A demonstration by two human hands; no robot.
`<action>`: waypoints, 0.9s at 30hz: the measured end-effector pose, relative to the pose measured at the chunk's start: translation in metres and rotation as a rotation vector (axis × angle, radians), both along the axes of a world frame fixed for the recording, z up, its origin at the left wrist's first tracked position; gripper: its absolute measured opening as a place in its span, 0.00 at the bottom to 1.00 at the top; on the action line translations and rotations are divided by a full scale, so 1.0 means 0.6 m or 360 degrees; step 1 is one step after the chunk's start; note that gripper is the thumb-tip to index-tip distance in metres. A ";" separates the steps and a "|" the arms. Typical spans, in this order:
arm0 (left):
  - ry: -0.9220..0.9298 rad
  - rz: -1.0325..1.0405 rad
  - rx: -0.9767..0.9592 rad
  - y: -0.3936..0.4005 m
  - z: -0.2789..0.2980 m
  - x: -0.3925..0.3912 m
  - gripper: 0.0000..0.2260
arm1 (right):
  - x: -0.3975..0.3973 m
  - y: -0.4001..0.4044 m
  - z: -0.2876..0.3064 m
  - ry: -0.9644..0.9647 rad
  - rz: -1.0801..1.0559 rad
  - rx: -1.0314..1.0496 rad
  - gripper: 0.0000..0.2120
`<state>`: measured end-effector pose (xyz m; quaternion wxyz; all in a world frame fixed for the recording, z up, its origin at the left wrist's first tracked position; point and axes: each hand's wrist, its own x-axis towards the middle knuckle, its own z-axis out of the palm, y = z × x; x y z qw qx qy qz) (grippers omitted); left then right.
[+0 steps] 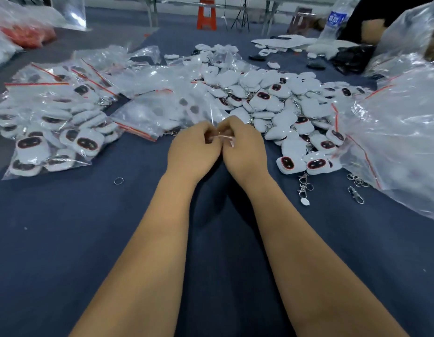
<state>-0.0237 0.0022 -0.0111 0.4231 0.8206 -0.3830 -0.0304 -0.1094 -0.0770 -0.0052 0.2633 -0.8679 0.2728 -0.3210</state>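
Centre of frame: the left hand (194, 152) and the right hand (245, 149) met with fingers curled, each pinching the red-striped mouth of a small clear bag (224, 137) just above the blue tablecloth (89, 227). The bag's contents could not be told. Centre right: a loose heap of white keychain toys (284, 105). Left: filled bags (53, 122). A spare key ring (118, 181) lay lower left of the hands.

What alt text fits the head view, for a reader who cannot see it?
The left hand and right hand pinch the edge of a clear bag over a dark blue table. Loose white plush keychains lie piled at the right, bagged ones at the left.
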 end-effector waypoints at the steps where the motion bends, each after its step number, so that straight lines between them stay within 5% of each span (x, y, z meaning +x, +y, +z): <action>1: -0.0031 -0.0003 0.0001 0.004 -0.001 0.001 0.05 | -0.001 0.003 0.000 -0.0097 -0.0011 0.0082 0.10; 8: -0.0164 0.0372 -0.0211 0.016 0.005 0.014 0.10 | -0.004 0.004 -0.009 -0.0250 -0.0133 0.0249 0.06; 13: -0.0110 0.0363 -0.0270 0.020 0.019 -0.008 0.10 | -0.005 0.013 -0.011 -0.0160 0.0114 0.0404 0.06; 22: 0.0769 -0.0030 -0.0637 0.010 0.019 -0.025 0.10 | -0.013 0.010 0.001 -0.0175 0.0218 0.0553 0.10; 27: 0.0821 -0.0091 -0.0673 0.008 0.019 -0.024 0.09 | -0.017 0.014 0.010 -0.0436 0.0114 0.0711 0.10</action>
